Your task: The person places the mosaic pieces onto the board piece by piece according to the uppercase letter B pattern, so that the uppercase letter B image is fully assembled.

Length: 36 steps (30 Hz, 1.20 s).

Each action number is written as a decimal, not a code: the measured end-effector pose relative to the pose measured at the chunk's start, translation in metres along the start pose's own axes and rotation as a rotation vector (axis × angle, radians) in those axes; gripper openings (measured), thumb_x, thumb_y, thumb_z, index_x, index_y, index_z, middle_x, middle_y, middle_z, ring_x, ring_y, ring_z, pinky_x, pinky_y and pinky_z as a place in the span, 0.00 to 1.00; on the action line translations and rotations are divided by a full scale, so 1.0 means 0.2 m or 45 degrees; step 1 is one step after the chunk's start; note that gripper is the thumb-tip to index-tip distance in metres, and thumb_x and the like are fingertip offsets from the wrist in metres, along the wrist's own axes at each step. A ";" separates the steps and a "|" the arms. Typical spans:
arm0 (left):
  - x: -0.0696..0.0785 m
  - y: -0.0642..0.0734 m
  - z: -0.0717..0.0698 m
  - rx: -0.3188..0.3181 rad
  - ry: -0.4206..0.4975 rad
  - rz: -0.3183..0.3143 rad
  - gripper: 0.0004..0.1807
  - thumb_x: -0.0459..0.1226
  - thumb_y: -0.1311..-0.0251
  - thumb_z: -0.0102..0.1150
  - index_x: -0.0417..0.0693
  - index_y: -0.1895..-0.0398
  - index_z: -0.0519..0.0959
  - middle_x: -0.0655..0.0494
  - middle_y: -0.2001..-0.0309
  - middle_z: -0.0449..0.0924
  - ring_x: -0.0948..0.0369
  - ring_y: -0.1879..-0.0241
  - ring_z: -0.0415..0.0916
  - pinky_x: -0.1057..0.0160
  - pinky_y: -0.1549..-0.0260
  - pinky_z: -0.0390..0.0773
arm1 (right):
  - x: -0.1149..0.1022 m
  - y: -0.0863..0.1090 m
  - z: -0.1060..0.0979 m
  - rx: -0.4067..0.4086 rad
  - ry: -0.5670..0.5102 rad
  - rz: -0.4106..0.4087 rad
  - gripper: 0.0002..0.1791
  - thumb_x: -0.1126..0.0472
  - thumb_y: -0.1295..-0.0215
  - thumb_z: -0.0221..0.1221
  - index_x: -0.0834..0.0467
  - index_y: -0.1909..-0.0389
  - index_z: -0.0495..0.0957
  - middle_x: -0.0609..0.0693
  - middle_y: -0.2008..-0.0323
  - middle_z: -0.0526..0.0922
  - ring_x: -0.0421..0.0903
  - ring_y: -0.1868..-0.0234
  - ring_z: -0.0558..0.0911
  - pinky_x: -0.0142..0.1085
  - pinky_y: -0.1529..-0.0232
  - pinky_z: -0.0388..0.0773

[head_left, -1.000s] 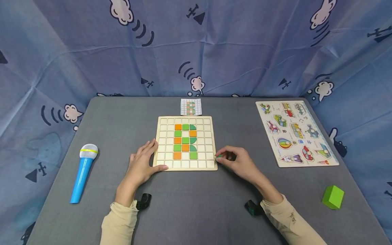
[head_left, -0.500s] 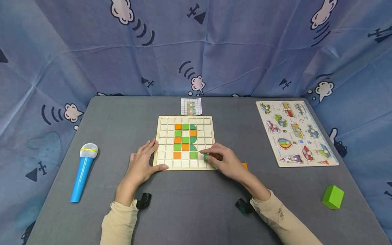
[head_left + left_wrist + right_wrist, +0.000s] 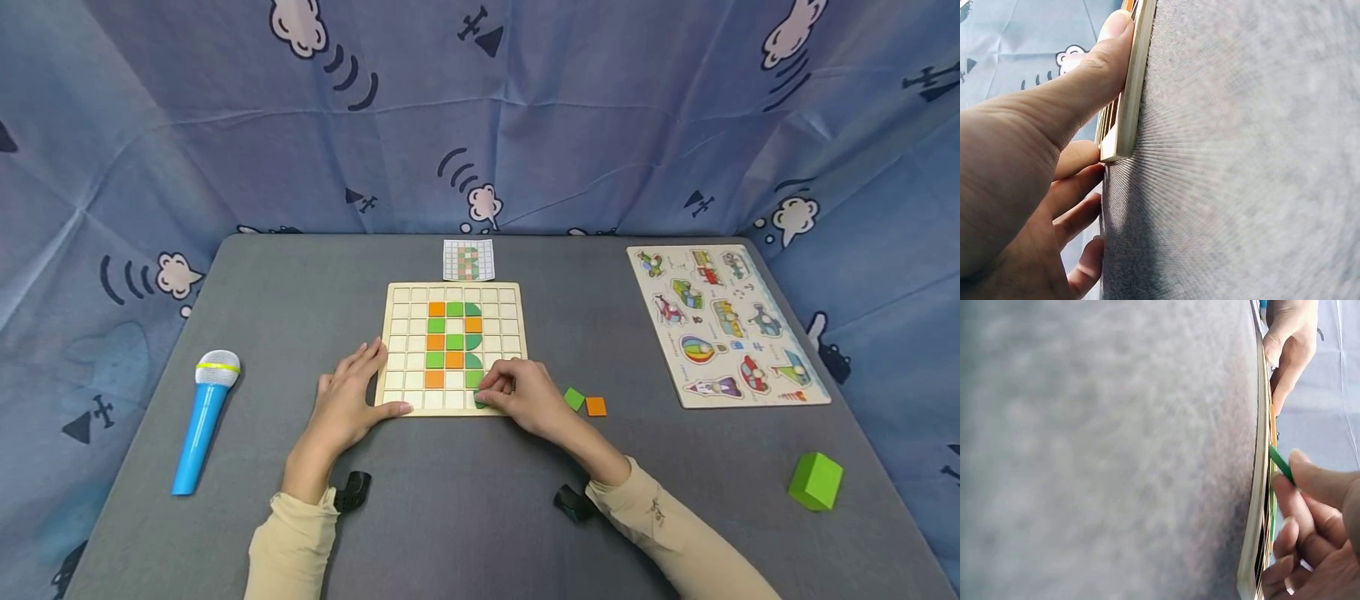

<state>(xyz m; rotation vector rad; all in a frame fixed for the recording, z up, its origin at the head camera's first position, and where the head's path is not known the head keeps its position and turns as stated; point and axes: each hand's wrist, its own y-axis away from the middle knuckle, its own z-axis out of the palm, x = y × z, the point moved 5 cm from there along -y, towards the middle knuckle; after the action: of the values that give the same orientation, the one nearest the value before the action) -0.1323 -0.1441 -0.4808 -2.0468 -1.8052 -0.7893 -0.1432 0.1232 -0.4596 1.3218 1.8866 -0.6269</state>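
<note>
A square wooden grid board point(image 3: 510, 328) lies on the table, with orange, green and dark green tiles filling several cells in its middle columns. My left hand point(image 3: 347, 392) rests at its near left corner, thumb on the front rim and extended fingers along the left edge. In the left wrist view, that thumb point(image 3: 1094, 65) lies on the rim. Over the lower right part of the board, my right hand point(image 3: 528, 398) pinches a dark green tile point(image 3: 1282, 465) between thumb and index finger. The tile is tilted, one end right at the board's surface in the right wrist view.
A green square tile point(image 3: 573, 399) and an orange tile point(image 3: 596, 407) lie right of the board. Behind it is a printed pattern card point(image 3: 468, 261). A toy microphone point(image 3: 205, 425) lies left; a picture puzzle board point(image 3: 720, 350) and a green block point(image 3: 815, 482) are right.
My right hand has carried the dark green tile left from beside the board to its lower middle cells, uncovering the loose green and orange tiles. The left hand has stayed in place.
</note>
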 end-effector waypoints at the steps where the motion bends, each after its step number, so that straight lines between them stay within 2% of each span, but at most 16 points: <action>1: 0.00 0.00 0.00 -0.001 0.001 0.000 0.59 0.53 0.45 0.80 0.47 0.15 0.58 0.49 0.14 0.52 0.45 0.15 0.50 0.43 0.43 0.59 | 0.00 0.00 0.00 0.005 0.013 0.000 0.05 0.62 0.39 0.76 0.55 0.69 0.89 0.45 0.75 0.84 0.37 0.75 0.76 0.30 0.71 0.71; 11: 0.01 0.00 0.00 0.003 -0.006 -0.003 0.59 0.52 0.46 0.80 0.47 0.15 0.57 0.49 0.14 0.52 0.45 0.15 0.50 0.43 0.42 0.59 | -0.03 -0.04 0.04 -0.045 0.048 -0.032 0.06 0.64 0.37 0.74 0.56 0.71 0.86 0.46 0.77 0.83 0.35 0.76 0.76 0.29 0.71 0.73; 18: 0.00 0.00 0.00 0.000 -0.003 0.002 0.59 0.53 0.45 0.80 0.47 0.15 0.58 0.49 0.14 0.52 0.45 0.15 0.50 0.43 0.43 0.59 | -0.03 0.00 0.02 -0.055 0.076 -0.018 0.06 0.67 0.37 0.73 0.57 0.70 0.85 0.46 0.75 0.83 0.36 0.75 0.76 0.29 0.70 0.73; 25: 0.00 0.00 0.00 0.004 0.001 0.008 0.59 0.54 0.45 0.80 0.47 0.15 0.58 0.49 0.14 0.52 0.45 0.15 0.50 0.44 0.44 0.59 | 0.06 0.09 -0.08 0.004 0.124 0.002 0.08 0.67 0.41 0.76 0.56 0.65 0.85 0.48 0.68 0.82 0.41 0.68 0.75 0.32 0.63 0.71; 30: 0.00 0.00 0.01 0.002 0.004 0.013 0.58 0.54 0.45 0.79 0.47 0.15 0.58 0.49 0.14 0.52 0.45 0.15 0.50 0.44 0.44 0.59 | 0.14 0.16 -0.18 0.037 0.214 0.027 0.13 0.64 0.41 0.77 0.55 0.58 0.86 0.51 0.60 0.82 0.47 0.57 0.77 0.44 0.51 0.73; 33: 0.00 0.00 0.01 0.001 0.003 0.009 0.59 0.54 0.45 0.79 0.48 0.15 0.58 0.49 0.14 0.52 0.45 0.15 0.50 0.44 0.43 0.59 | 0.20 0.20 -0.25 0.030 0.261 0.076 0.15 0.61 0.40 0.77 0.55 0.55 0.85 0.52 0.56 0.82 0.50 0.52 0.76 0.51 0.47 0.66; 36: 0.00 0.00 0.01 0.000 0.002 0.005 0.58 0.54 0.45 0.79 0.47 0.15 0.58 0.49 0.14 0.52 0.45 0.15 0.50 0.43 0.42 0.59 | 0.24 0.24 -0.32 0.005 0.269 0.112 0.17 0.60 0.40 0.77 0.55 0.51 0.84 0.54 0.52 0.81 0.53 0.49 0.74 0.53 0.48 0.58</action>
<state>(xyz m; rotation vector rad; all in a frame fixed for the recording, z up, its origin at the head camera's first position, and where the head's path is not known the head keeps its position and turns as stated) -0.1327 -0.1439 -0.4823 -2.0483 -1.8000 -0.7895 -0.1265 0.2141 -0.4577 1.5146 1.9810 -0.4616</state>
